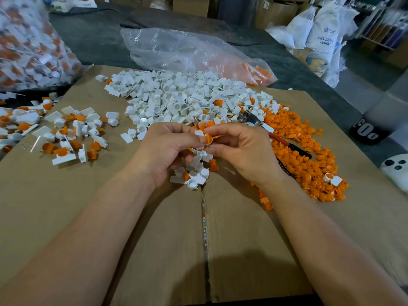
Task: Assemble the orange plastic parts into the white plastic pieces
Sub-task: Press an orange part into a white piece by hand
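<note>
Cardboard [110, 217] over dark table [92, 40]. Heap of white pieces [176, 96] upper centre, orange parts [304, 151] right, clear bag [176, 49] behind, sacks [324, 34] upper right. Centre: left hand [163, 151] pinches white piece [200, 133], right hand [242, 151] pinches orange part [208, 136] against it.

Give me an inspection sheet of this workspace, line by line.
Surface: flattened cardboard with a centre seam, on a dark table.
Job's things: white pieces heaped at centre; orange parts heaped on the right; assembled pieces spread on the left.
Clutter: hand tool with red handle on the orange parts; clear bag behind.
Hands: left hand and right hand both pinch the held piece with curled fingers.
Cables: nothing seen.
Surroundings: full bag of assembled pieces far left; white sacks and cartons behind.
</note>
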A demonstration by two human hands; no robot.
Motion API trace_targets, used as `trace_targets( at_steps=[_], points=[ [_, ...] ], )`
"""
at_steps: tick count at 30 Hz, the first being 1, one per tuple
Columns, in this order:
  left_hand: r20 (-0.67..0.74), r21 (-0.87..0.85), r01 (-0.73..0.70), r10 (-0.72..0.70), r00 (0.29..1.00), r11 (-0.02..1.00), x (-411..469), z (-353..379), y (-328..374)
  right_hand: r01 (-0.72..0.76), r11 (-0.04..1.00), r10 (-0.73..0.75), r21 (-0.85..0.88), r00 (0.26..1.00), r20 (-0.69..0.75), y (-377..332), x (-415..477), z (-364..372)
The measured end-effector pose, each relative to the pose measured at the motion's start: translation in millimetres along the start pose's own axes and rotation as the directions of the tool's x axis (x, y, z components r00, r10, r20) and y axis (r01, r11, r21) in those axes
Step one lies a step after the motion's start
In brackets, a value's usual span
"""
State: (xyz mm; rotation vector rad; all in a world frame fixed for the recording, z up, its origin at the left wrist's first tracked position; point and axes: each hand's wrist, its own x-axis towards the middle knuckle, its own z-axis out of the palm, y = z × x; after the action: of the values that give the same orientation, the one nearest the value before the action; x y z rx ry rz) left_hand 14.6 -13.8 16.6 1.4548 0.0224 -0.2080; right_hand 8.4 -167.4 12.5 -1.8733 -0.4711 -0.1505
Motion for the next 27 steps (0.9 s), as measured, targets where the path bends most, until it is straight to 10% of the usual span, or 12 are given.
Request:
trace_targets(
  at_steps=[27],
  points=[
    [0.001, 0.065, -0.058, 0.058, 0.998, 0.996, 0.2, 1.0, -2.9, -0.046, 0.997, 0.046, -0.066, 0.999, -0.013, 2.6, -0.6, -0.8]
  ],
)
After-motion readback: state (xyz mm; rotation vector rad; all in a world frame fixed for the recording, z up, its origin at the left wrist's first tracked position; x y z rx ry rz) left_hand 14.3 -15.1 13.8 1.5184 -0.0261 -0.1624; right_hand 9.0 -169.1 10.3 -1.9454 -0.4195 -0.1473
